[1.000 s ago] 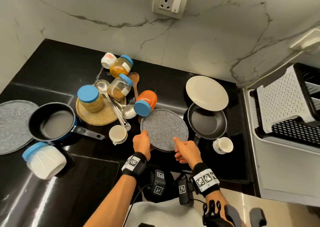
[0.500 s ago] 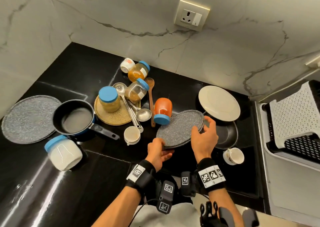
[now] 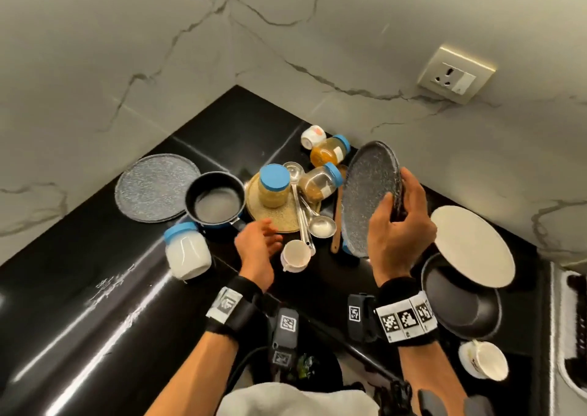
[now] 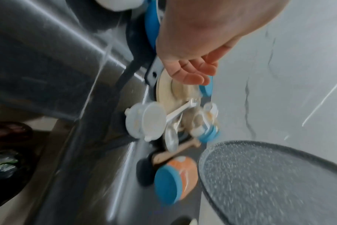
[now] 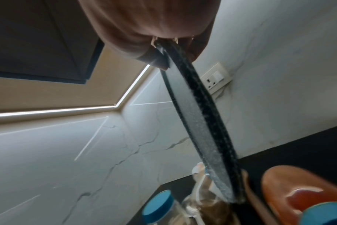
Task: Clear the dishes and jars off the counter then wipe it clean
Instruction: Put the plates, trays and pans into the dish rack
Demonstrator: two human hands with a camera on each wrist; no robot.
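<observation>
My right hand (image 3: pixel 397 212) grips a grey speckled plate (image 3: pixel 368 193) by its rim, tilted almost upright above the black counter (image 3: pixel 95 272). In the right wrist view the plate (image 5: pixel 202 121) hangs edge-on from my fingers (image 5: pixel 144 50). My left hand (image 3: pixel 259 241) hovers open and empty beside a small white cup (image 3: pixel 295 255), close to the handle of the blue saucepan (image 3: pixel 214 201). In the left wrist view its fingers (image 4: pixel 190 71) are relaxed above the cup (image 4: pixel 146 120) and an orange jar (image 4: pixel 175 178) on its side.
A second grey plate (image 3: pixel 152 186) lies at the far left, a white jar (image 3: pixel 187 250) beside it. Blue-lidded jars (image 3: pixel 273 190), ladles (image 3: pixel 305 218), a woven mat (image 3: pixel 286 221) and a wooden spoon (image 3: pixel 336 225) crowd the middle. A white plate (image 3: pixel 473 244), black frying pan (image 3: pixel 460 304) and cup (image 3: pixel 484 363) stand right.
My right hand has lifted the grey plate off the counter and tipped it upright. My left hand let go of it and moved left and down toward the cup. The head view swung left.
</observation>
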